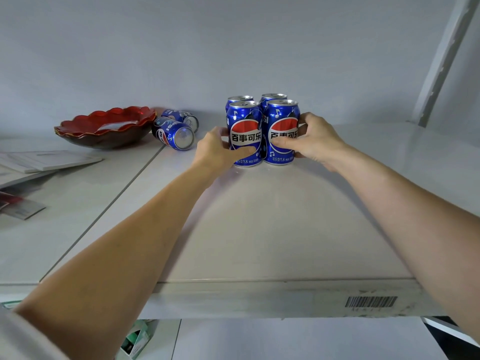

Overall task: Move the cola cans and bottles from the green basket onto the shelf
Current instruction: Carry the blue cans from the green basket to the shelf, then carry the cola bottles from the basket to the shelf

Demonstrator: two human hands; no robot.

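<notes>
White shelf (259, 229) boards fill the view, with a plain pale wall behind them.

Four blue cola cans stand upright on the shelf, close together in a square. The front left can (245, 133) and the front right can (281, 132) stand side by side, touching or nearly so. The two back cans (274, 96) peek out just behind them, and only their tops show.

The left hand (217, 149) wraps around the front left can. Its thumb lies across the front of the can and its fingers go around the far side, so the grip is closed around this can. The right hand (315, 140) wraps around the front right can the same way, thumb on the front and fingers curled around the right side. Both bare arms reach in from the bottom of the view.

Two more cans lie on their sides to the left of the group. The near lying can (172, 133) shows its round silver end, and the far lying can (181, 118) rests just behind it.

Left of those sits a red bowl (106, 126) with a wavy rim. Some flat white papers (46, 161) lie near the left edge.

A barcode sticker (371, 301) is on the front edge of the shelf, at the right.
</notes>
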